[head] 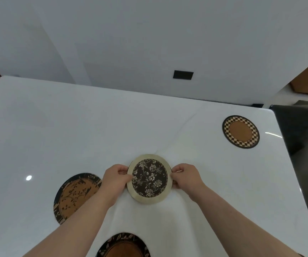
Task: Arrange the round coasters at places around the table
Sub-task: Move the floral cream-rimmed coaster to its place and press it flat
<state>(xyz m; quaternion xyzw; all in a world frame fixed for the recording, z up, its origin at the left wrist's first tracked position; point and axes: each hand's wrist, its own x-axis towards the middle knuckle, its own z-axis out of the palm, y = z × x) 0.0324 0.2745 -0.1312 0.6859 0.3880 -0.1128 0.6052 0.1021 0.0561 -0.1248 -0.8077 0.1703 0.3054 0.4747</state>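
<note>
- My left hand point(116, 179) and right hand point(185, 176) pinch the floral coaster point(149, 178) by its opposite rims, thumbs on top, fingers curled under the edge.
- This coaster is a flat round disc with a pale, smooth border around a dark centre printed with cream roses; it sits over the middle of the white table point(56, 127), and I cannot tell whether it touches the top.
- The tabletop is glossy and catches light spots.
- The branch-pattern coaster point(73, 197), tan with a dark rim, lies just beside my left wrist.
- The checkered coaster point(240, 131), with a plain brown centre, lies near the far right edge, well apart.
- A leaf-rimmed coaster point(123, 245) lies between my forearms at the near edge.
- The far left of the table is open.
</note>
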